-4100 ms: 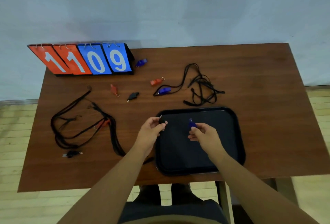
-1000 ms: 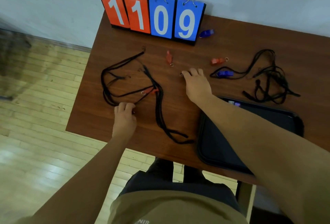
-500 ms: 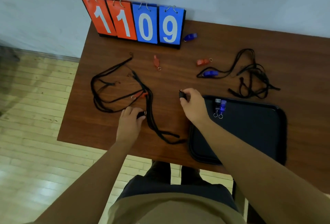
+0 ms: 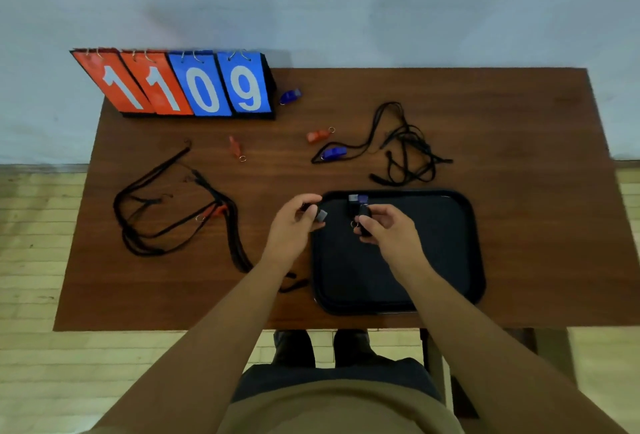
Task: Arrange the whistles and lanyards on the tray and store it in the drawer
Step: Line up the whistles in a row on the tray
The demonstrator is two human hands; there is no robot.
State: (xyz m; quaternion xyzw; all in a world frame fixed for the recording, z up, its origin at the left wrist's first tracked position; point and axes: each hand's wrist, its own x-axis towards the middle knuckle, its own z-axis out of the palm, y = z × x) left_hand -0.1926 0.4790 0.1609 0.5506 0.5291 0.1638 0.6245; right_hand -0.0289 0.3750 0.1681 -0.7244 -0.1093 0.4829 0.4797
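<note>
Both hands have come back from the left side of the table to the black tray (image 4: 464, 253), each bringing a small dark whistle. From the head camera, the left hand (image 4: 294, 229) pinches one black whistle (image 4: 318, 214) at the tray's near-left corner, while the right hand (image 4: 388, 231) grips another (image 4: 363, 215) just over the tray floor, its ring hanging below, probably to line it up beside the small pieces (image 4: 358, 198) already lying by the far rim. Two orange whistles (image 4: 317, 135), two blue ones (image 4: 333, 153) and both lanyard tangles (image 4: 166, 212) remain on the table (image 4: 519, 122), near the scoreboard (image 4: 180, 87). No drawer is visible.
</note>
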